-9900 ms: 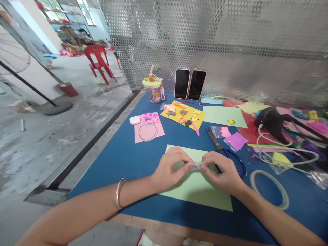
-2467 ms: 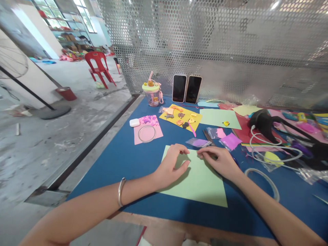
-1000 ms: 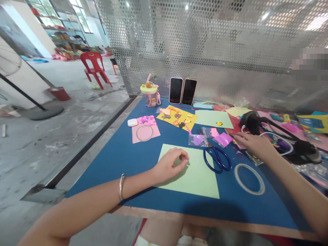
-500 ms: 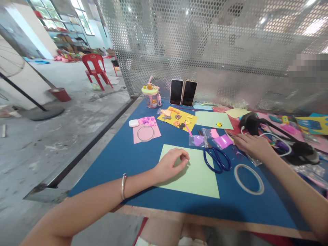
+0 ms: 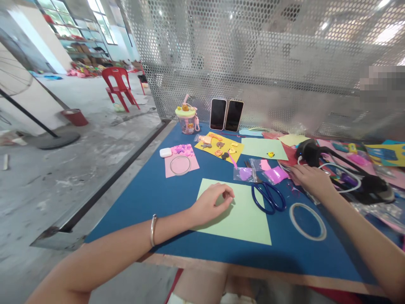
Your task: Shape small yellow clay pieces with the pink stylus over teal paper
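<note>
My left hand [image 5: 211, 203] rests on a sheet of pale green paper [image 5: 247, 228], its fingers loosely curled in and nothing visible in them. Beside it, dark blue scissor handles [image 5: 268, 198] overlap the sheet's right edge; the blades point away. My right hand [image 5: 313, 180] is at the right, its fingers stretched over the clutter near a white cable [image 5: 352, 190] and a red sheet. What lies under its palm is hidden. Just left of those fingers is a packet of bright purple clay [image 5: 276, 174]. A white ring-shaped roll of tape [image 5: 308, 221] lies nearer me.
Small clay pieces sit on a yellow sheet [image 5: 202, 148]. Behind stand two phones [image 5: 218, 115] and a lidded cup [image 5: 187, 122]. At left, a ring [image 5: 180, 165] lies on pink paper [image 5: 169, 171]. A black strapped device [image 5: 308, 153] crowds the right. Perforated metal [image 5: 253, 50] backs the table.
My right hand has shifted very slightly at the right-hand clutter, its fingers still stretched out. My left hand has stayed put on the green paper.
</note>
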The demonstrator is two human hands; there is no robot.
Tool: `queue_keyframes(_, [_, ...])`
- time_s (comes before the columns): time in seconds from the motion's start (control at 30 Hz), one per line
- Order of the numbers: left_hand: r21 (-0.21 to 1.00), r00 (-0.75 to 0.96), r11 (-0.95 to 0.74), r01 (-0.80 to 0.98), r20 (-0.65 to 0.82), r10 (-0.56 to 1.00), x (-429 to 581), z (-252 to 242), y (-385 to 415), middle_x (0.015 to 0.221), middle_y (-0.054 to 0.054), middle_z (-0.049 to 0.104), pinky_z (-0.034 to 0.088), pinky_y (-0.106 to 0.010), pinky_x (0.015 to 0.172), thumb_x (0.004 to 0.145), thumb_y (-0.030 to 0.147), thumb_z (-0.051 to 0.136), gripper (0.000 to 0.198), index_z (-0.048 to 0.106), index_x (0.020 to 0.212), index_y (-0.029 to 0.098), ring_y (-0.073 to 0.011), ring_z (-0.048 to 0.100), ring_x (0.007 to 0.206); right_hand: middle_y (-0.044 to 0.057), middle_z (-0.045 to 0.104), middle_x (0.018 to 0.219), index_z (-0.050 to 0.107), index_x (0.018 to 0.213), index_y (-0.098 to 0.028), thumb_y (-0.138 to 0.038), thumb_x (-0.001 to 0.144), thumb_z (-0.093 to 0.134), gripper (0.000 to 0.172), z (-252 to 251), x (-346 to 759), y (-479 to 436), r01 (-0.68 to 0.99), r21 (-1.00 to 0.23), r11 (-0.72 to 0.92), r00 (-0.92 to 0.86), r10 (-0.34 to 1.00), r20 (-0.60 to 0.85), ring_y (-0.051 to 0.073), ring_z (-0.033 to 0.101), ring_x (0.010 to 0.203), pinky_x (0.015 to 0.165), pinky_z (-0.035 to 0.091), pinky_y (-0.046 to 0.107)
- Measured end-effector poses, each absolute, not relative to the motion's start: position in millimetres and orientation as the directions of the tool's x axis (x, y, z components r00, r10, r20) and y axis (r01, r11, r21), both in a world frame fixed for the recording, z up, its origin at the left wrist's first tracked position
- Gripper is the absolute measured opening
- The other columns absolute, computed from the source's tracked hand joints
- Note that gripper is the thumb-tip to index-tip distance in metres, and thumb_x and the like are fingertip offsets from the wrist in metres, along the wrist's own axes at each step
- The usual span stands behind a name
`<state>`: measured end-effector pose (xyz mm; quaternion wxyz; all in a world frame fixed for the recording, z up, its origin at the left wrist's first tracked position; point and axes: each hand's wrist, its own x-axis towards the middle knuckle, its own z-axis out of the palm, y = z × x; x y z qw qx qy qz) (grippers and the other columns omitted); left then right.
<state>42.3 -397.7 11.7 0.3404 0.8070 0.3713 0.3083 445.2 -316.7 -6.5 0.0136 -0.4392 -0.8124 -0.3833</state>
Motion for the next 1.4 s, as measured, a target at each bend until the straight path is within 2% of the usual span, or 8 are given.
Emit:
queue_keyframes(0.2, [0.785, 0.548, -0.485, 0.386, 0.228, 0.805, 42, 13, -398, 0.089, -0.002, 0.062, 0.042, -0.029, 0.084, 0.087, 0.021, 0.044, 0.013, 0.055, 0.093, 0.019, -0.0148, 0.055, 0.087, 0.009, 0.067, 0.101, 0.063, 0.100, -0.019, -0.028, 0.094, 0.036, 0.029, 2, 452, -311, 0.817, 0.507, 0.277, -0.486, 0.803, 0.345, 0.020, 0.060, 0.077, 0.056, 0.030, 0.028])
queue_keyframes(0.3, [0.785, 0.546, -0.488, 0.381, 0.235, 0.804, 42, 12, -398, 0.089, -0.002, 0.062, 0.042, -0.029, 0.085, 0.086, 0.020, 0.044, 0.012, 0.055, 0.093, 0.019, -0.0145, 0.055, 0.086, 0.010, 0.067, 0.092, 0.064, 0.091, -0.017, -0.037, 0.095, 0.034, 0.036, 8, 449, -309, 0.848, 0.469, 0.247, -0.442, 0.818, 0.368, 0.020, 0.060, 0.076, 0.052, 0.026, 0.028])
queue_keyframes(0.47, [0.783, 0.547, -0.489, 0.385, 0.233, 0.804, 42, 11, -398, 0.088, -0.002, 0.062, 0.042, -0.028, 0.084, 0.086, 0.019, 0.045, 0.012, 0.055, 0.092, 0.019, -0.0144, 0.055, 0.086, 0.010, 0.066, 0.084, 0.064, 0.087, -0.016, -0.042, 0.094, 0.036, 0.039, 9, 443, -307, 0.828, 0.498, 0.258, -0.457, 0.825, 0.333, 0.019, 0.058, 0.073, 0.049, 0.024, 0.028])
queue_keyframes(0.6, [0.774, 0.553, -0.498, 0.391, 0.234, 0.799, 41, 13, -398, 0.088, -0.001, 0.062, 0.041, -0.027, 0.084, 0.086, 0.018, 0.046, 0.011, 0.055, 0.092, 0.019, -0.0136, 0.055, 0.085, 0.008, 0.066, 0.095, 0.061, 0.113, -0.022, -0.029, 0.090, 0.042, 0.031, 13, 446, -304, 0.768, 0.538, 0.348, -0.558, 0.776, 0.294, 0.018, 0.058, 0.073, 0.048, 0.025, 0.027])
queue_keyframes(0.73, [0.770, 0.555, -0.500, 0.396, 0.233, 0.798, 41, 14, -398, 0.088, -0.001, 0.062, 0.041, -0.028, 0.084, 0.087, 0.019, 0.046, 0.012, 0.056, 0.092, 0.019, -0.0134, 0.055, 0.085, 0.004, 0.058, 0.127, 0.051, 0.127, -0.027, -0.002, 0.081, 0.040, 0.054, 17, 454, -297, 0.604, 0.556, 0.571, -0.745, 0.652, 0.141, 0.016, 0.059, 0.080, 0.051, 0.033, 0.024])
queue_keyframes(0.97, [0.772, 0.561, -0.497, 0.397, 0.225, 0.797, 42, 13, -397, 0.088, -0.002, 0.063, 0.041, -0.029, 0.085, 0.087, 0.019, 0.045, 0.012, 0.056, 0.092, 0.019, -0.0144, 0.055, 0.085, 0.006, 0.059, 0.125, 0.040, 0.137, -0.024, 0.001, 0.078, 0.040, 0.065, 17, 454, -292, 0.611, 0.625, 0.486, -0.703, 0.696, 0.146, 0.019, 0.059, 0.084, 0.048, 0.037, 0.025])
queue_keyframes(1.23, [0.774, 0.559, -0.494, 0.396, 0.224, 0.798, 41, 12, -397, 0.087, -0.002, 0.063, 0.042, -0.030, 0.086, 0.087, 0.021, 0.045, 0.012, 0.055, 0.092, 0.019, -0.0149, 0.055, 0.086, 0.007, 0.055, 0.131, 0.053, 0.123, -0.025, -0.002, 0.080, 0.041, 0.051, 17, 458, -291, 0.568, 0.596, 0.568, -0.753, 0.651, 0.098, 0.019, 0.059, 0.087, 0.054, 0.039, 0.027])
queue_keyframes(1.4, [0.775, 0.563, -0.497, 0.390, 0.226, 0.795, 41, 11, -397, 0.088, -0.003, 0.063, 0.043, -0.029, 0.084, 0.087, 0.020, 0.045, 0.013, 0.056, 0.092, 0.019, -0.0148, 0.055, 0.086, 0.006, 0.056, 0.128, 0.055, 0.119, -0.025, -0.001, 0.082, 0.039, 0.047, 25, 451, -294, 0.519, 0.675, 0.525, -0.735, 0.678, 0.038, 0.019, 0.057, 0.083, 0.051, 0.031, 0.026])
